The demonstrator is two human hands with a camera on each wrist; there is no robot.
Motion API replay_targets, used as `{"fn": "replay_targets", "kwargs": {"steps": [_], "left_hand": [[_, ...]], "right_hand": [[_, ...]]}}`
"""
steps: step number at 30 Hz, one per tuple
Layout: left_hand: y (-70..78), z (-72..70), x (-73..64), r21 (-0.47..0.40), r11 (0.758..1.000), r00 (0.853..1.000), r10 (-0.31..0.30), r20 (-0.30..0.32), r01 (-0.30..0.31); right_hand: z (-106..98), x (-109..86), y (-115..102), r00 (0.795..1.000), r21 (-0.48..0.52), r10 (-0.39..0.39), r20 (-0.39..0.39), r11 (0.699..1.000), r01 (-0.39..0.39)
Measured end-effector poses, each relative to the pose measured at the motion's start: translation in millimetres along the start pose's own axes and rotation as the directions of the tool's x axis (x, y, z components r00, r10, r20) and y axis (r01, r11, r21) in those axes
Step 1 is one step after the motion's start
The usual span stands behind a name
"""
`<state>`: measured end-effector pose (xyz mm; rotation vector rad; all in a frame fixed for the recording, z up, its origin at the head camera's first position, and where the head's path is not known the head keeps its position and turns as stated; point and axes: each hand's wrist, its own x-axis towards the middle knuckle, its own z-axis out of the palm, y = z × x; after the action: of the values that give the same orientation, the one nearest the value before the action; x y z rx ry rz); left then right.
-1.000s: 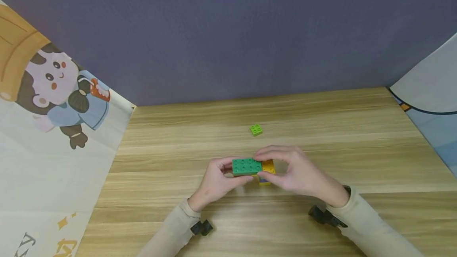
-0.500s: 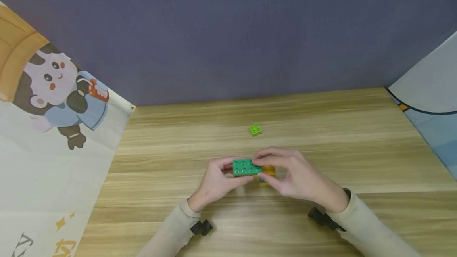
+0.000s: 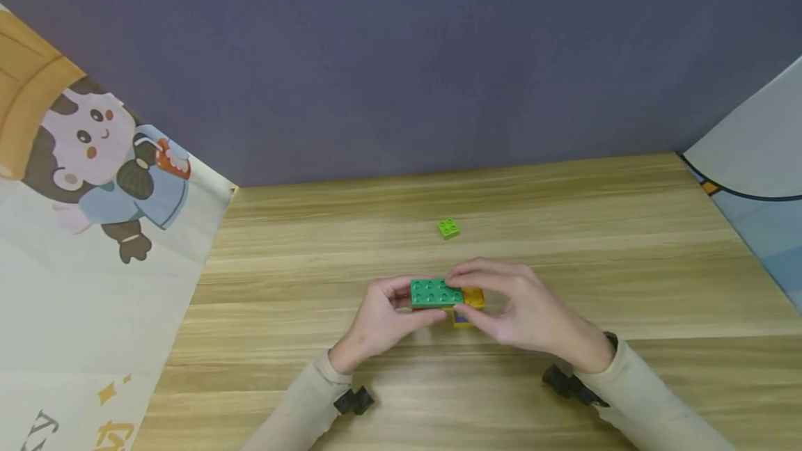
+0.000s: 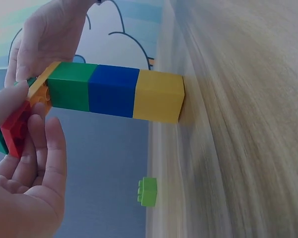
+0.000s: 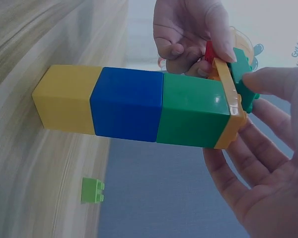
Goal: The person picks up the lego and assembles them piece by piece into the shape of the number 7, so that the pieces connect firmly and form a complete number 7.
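A tower of toy building blocks stands on the table, with a yellow block (image 5: 69, 99) at the bottom, a blue block (image 5: 126, 101) above it and a green block (image 5: 193, 109) higher still. An orange plate (image 5: 231, 104) caps this column and extends to the left. On the plate sits a long green brick (image 3: 432, 294); a red brick (image 4: 16, 130) lies under its left part. My left hand (image 3: 379, 319) grips the red brick between thumb and fingers. My right hand (image 3: 523, 308) pinches the long green brick near its right end, fingertips partly hiding the orange plate.
A small lime-green brick (image 3: 447, 228) lies on the wooden table (image 3: 301, 228) beyond the hands. A dark blue-grey panel (image 3: 401, 75) rises at the table's back edge. Printed cartoon sheets flank both sides.
The long green brick and both hands have shifted very slightly to the right. Both holds look the same, and the lime-green brick has stayed in place.
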<state>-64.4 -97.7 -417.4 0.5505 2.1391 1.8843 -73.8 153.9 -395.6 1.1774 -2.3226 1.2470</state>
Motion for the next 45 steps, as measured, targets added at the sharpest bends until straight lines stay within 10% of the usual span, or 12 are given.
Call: {"fn": "replay_targets", "kwargs": {"steps": [19, 45], "left_hand": [[9.6, -11.8, -10.1, -0.11, 0.989, 0.989, -0.083, 0.124, 0.097], [25.4, -14.9, -9.3, -0.295, 0.894, 0.94, -0.303, 0.155, 0.337]], "right_hand": [[3.4, -1.7, -13.1, 1.0, -0.005, -0.026, -0.006, 1.0, 0.026], [7.2, -4.7, -11.3, 0.999, -0.007, -0.033, -0.02, 0.999, 0.033]]}}
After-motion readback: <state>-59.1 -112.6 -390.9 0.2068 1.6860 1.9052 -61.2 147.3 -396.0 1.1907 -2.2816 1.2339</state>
